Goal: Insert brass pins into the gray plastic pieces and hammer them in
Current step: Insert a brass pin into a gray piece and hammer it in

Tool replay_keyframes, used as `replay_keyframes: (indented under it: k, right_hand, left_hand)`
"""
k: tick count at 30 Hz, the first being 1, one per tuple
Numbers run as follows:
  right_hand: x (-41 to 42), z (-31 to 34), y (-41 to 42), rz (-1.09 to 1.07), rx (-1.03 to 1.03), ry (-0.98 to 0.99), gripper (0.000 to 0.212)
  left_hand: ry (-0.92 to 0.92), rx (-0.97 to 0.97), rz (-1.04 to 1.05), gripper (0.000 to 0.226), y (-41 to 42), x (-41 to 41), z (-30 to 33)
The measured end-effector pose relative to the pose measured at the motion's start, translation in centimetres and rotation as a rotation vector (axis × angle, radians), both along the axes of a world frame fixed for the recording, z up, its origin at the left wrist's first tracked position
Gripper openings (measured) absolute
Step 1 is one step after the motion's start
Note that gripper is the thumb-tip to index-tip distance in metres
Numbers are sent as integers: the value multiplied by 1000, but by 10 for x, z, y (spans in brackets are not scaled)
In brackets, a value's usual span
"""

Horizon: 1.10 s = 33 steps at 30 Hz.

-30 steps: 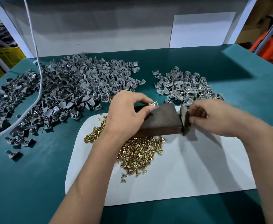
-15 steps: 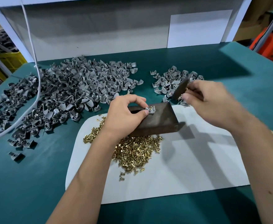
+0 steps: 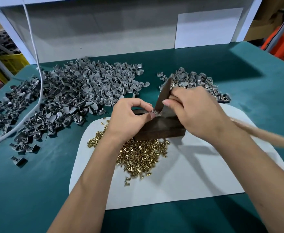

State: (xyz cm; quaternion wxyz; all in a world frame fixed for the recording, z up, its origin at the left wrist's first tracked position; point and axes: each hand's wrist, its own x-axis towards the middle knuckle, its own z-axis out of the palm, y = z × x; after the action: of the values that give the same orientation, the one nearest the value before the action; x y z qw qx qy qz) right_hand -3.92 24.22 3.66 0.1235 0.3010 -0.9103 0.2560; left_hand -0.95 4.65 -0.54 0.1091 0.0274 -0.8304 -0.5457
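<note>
At the centre of the frame, on top of the dark wooden block (image 3: 156,126), a single gray plastic piece (image 3: 155,113) is pinched in place by the left hand (image 3: 131,118), thumb and forefinger curled round it from the left side. Directly above and to the right, the hammer head (image 3: 163,95) is tipped steeply, its long axis running from upper right down to lower left, with the lower end right at the piece. The hammer is gripped close to the head by the right hand (image 3: 193,111), and the wooden handle (image 3: 262,133) trails off, blurred, toward the right edge. So the strike line comes in from the right, the holding fingertips just beside it on the left; a glancing blow is judged the risk. The pin itself cannot be made out. Loose brass pins (image 3: 141,155) lie heaped on the white mat (image 3: 205,174) below the block, unworked gray pieces (image 3: 70,95) piled at upper left.
</note>
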Motion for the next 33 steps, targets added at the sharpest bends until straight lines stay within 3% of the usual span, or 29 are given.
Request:
replay_keyframes:
  k: [3, 7, 11, 13, 16, 20, 22, 25, 28, 30, 33]
  right_hand:
    - [-5, 7, 4, -54, 102, 1, 22]
    - [0, 15, 2, -46, -114, 132, 27]
    - [6, 5, -4, -30, 115, -15, 20]
    - [2, 15, -1, -56, 137, 70, 23]
    - [6, 19, -4, -61, -80, 137, 30]
    - [11, 10, -10, -92, 126, -47, 24]
    - [8, 18, -8, -111, 151, 27, 25]
    - [11, 21, -9, -105, -68, 137, 23]
    - [15, 10, -12, -91, 128, -31, 24]
    - [11, 17, -9, -113, 188, -26, 24]
    - [10, 24, -8, -117, -36, 124, 24]
  left_hand:
    - [-12, 16, 2, 13, 1, 1, 0]
    - [-25, 16, 2, 13, -1, 0, 1]
    - [-37, 33, -1, 12, 1, 1, 2]
    - [-42, 32, 3, 9, 0, 1, 3]
    - [-43, 10, 0, 9, -1, 0, 3]
    - [-59, 35, -6, 9, -1, 1, 4]
    - [-57, 32, -14, 9, -1, 2, 4]
    - [-45, 23, -9, 11, -1, 2, 3]
    - [-48, 42, -11, 13, -1, 1, 3]
    - [-48, 47, -15, 13, -1, 2, 4]
    - [-44, 37, -13, 13, -1, 2, 4]
